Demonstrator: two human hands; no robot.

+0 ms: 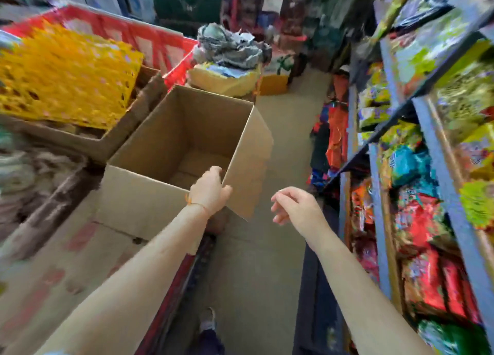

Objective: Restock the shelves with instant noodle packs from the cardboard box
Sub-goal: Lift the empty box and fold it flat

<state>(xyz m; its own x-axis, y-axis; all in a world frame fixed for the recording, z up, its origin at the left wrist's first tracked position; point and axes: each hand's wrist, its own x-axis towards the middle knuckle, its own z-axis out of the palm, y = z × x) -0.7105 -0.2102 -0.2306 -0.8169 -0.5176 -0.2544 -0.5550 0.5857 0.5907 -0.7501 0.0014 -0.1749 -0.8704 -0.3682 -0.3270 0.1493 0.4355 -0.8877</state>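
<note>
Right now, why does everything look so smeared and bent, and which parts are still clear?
Head view: motion blur smears the yellow crate and the packs on the shelves into streaks; the wide-angle lens bends the shelf posts outward. The cardboard box and both hands, left gripping its corner, right free, read fairly sharp. Lighting is soft, without glare.

Blue shelves packed with snack packs; floor bare concrete.

Bright, even indoor light, source not visible; shadows soft. Heavy motion blur and blocky smearing throughout, worst on the shelves at right and the yellow crate at left. Wide-angle bending at edges. Pack labels possibly unreadable from blur alone.
</note>
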